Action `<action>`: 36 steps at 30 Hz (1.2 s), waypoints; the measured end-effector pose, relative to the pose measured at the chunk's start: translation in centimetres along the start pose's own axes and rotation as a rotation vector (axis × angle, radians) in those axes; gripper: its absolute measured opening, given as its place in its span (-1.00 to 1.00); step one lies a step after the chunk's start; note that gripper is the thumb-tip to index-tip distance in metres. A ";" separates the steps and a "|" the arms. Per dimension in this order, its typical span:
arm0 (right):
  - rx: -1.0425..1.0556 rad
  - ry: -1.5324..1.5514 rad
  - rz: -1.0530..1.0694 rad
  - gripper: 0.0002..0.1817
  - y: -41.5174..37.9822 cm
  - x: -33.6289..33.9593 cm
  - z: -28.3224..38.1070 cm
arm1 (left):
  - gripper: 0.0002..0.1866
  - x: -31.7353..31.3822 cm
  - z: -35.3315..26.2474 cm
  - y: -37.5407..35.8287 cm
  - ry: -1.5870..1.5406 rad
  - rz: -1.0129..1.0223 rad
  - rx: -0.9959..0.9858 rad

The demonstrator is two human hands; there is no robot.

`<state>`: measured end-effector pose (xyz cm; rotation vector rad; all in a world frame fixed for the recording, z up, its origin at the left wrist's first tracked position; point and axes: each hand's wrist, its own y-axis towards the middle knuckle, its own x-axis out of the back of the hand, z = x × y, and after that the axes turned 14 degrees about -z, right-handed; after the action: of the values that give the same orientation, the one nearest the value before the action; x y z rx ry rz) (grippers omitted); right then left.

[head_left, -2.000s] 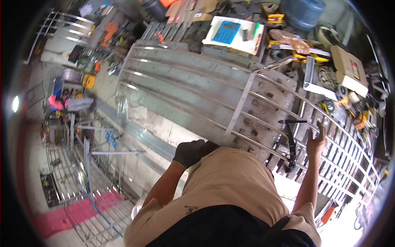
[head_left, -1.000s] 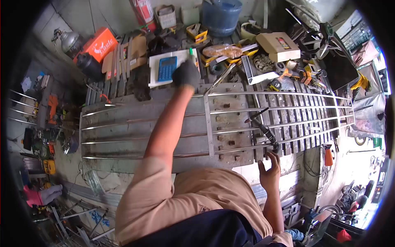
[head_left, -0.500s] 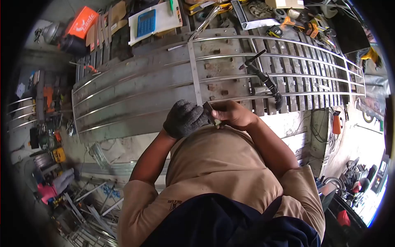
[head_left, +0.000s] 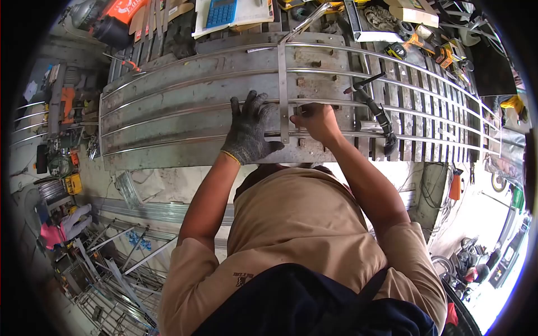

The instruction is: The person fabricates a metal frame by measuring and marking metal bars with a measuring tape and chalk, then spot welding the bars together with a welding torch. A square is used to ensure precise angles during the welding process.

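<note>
A metal frame of long shiny tubes lies across the worktable, with a flat crossbar [head_left: 283, 84] over its middle. My left hand [head_left: 246, 129], in a dark grey knitted glove, lies spread over the lower tubes just left of the crossbar. My bare right hand [head_left: 318, 122] is at the right side of the crossbar, its fingers pinched close to the bar's edge. Something small and dark shows between those fingers, but I cannot tell what it is. Right of this hand, a black welding torch [head_left: 376, 112] rests across the tubes.
On the far side lie a blue calculator [head_left: 221, 12] on papers, a tape measure [head_left: 397, 51] and an orange box [head_left: 126, 8]. The tabletop is plate [head_left: 196, 61] at left and slats at right. Metal stock [head_left: 162, 211] lies on the floor below.
Both hands have moved from close to my belly out over the frame. My left hand has spread its fingers onto the tubes; my right has reached the crossbar. The view has shifted slightly.
</note>
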<state>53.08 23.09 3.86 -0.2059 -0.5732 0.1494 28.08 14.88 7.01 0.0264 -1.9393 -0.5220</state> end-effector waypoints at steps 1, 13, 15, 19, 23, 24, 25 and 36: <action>-0.002 -0.005 0.001 -0.41 0.2 -0.5 -0.1 | 0.17 0.1 0.4 0.1 0.024 0.061 -0.006; -0.252 0.157 0.050 -0.43 0.8 -2.3 1.0 | 0.13 -0.4 3.2 1.3 0.037 0.302 -0.079; -0.250 0.150 0.030 -0.46 0.4 -2.1 1.7 | 0.09 -0.5 3.5 1.4 0.016 0.284 -0.094; -0.266 0.211 0.008 -0.50 0.4 -2.7 1.5 | 0.02 -0.9 4.1 1.5 -0.010 0.256 -0.130; -0.270 0.185 -0.013 -0.52 0.5 -2.9 1.4 | -0.03 -1.2 4.4 1.8 -0.030 0.251 -0.143; -0.264 0.196 -0.013 -0.52 0.3 -2.7 1.7 | -0.03 -1.3 4.6 1.8 -0.046 0.240 -0.151; -0.258 0.207 -0.013 -0.53 0.2 -2.5 1.9 | -0.04 -1.5 4.9 1.7 -0.063 0.229 -0.158; -0.240 0.168 0.064 -0.54 0.8 -2.4 1.4 | 0.04 -1.0 4.7 2.0 -0.139 0.180 -0.154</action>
<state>50.24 23.57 3.59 -0.4661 -0.4166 0.1238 24.80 18.62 5.35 -0.2872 -2.0071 -0.5625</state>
